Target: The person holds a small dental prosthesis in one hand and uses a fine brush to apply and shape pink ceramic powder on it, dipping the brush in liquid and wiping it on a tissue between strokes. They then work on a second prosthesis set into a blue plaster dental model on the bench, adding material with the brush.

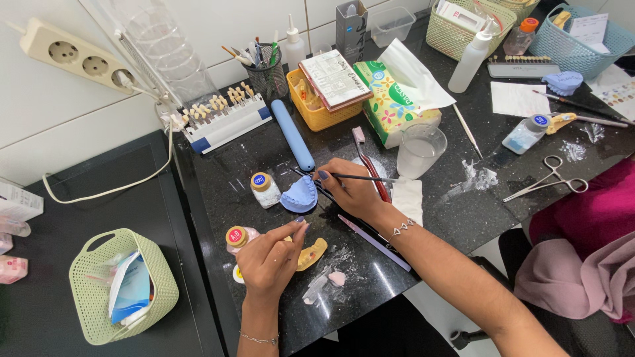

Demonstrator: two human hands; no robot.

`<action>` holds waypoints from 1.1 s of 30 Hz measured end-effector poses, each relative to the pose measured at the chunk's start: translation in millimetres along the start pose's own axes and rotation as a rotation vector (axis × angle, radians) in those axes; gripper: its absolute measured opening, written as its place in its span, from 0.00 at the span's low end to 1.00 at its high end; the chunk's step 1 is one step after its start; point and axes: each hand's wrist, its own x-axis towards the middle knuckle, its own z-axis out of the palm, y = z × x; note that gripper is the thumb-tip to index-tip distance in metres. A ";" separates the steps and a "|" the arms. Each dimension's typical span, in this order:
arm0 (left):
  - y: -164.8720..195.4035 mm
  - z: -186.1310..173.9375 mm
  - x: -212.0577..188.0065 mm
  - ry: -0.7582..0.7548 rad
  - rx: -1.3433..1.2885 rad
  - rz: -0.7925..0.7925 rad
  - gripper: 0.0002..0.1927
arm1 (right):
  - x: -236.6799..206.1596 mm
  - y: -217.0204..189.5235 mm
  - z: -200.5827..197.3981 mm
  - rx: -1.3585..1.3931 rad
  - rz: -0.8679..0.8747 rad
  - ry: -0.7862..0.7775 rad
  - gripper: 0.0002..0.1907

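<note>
My left hand (271,256) holds a small yellowish piece close to a yellow dental cast (313,253) on the black counter. A small jar with a red lid (237,238) stands just left of that hand. My right hand (349,190) grips a thin dark brush (367,177) whose tip points right toward a clear plastic cup (419,150). A blue dental mould (299,194) lies just left of my right hand, next to a small jar with a blue label (264,189). White and pink smears (327,283) lie in front of the cast.
A tooth shade guide (221,116), a blue tube (293,134), a brush holder (266,69), a yellow basket (317,109) and a tissue pack (391,99) stand at the back. Scissors (549,177) and small bottles lie to the right. A green basket (119,287) sits low left. A person in pink (582,251) sits right.
</note>
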 end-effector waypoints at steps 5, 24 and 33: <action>0.1 0.6 -0.8 0.002 -0.001 -0.008 0.21 | 0.5 0.2 0.8 -0.010 -0.023 0.001 0.07; -0.1 0.3 1.0 0.017 0.024 0.026 0.22 | 1.6 -0.9 1.1 -0.013 -0.009 -0.028 0.08; -0.7 0.6 -0.3 0.014 0.021 0.010 0.22 | 2.0 -0.9 0.2 -0.008 -0.022 -0.026 0.08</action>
